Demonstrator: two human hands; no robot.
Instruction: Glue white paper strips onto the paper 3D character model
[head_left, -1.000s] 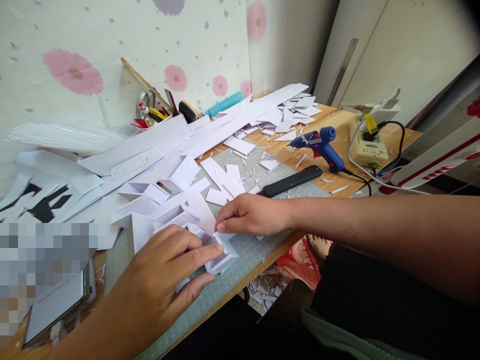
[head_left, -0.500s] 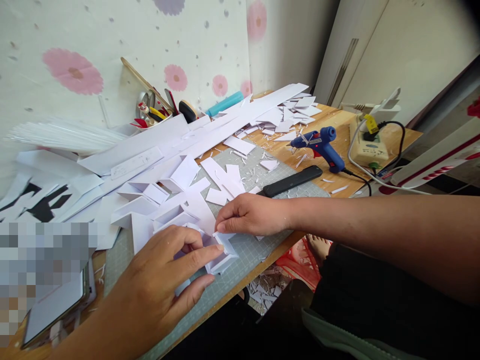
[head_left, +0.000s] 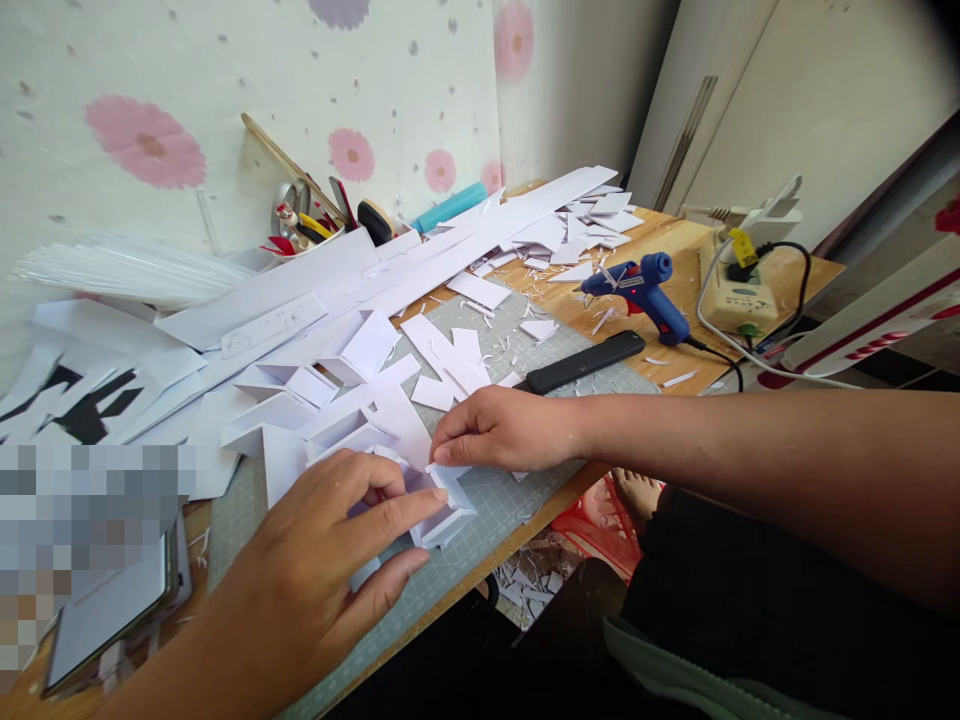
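A white foam-board or card structure (head_left: 442, 520) with upright walls stands on the grey cutting mat (head_left: 240, 520). My right hand (head_left: 499, 430) pinches the structure's upper edge between thumb and fingers. From the left, my left hand (head_left: 322, 550) reaches over the same structure, its index fingertip touching a wall and its thumb apart, lower down. Part of the structure is hidden behind my left hand. More folded white pieces (head_left: 300, 410) stand just behind, joined or touching. A black-handled knife (head_left: 585, 362) lies on the mat beyond my right hand.
A blue glue gun (head_left: 641, 290) stands at the right of the wooden table, near a power strip (head_left: 739, 295). Long white strips (head_left: 420, 265) and scraps cover the back. A tablet-like device (head_left: 112, 610) lies at the lower left. Tools stand in a holder near the wall.
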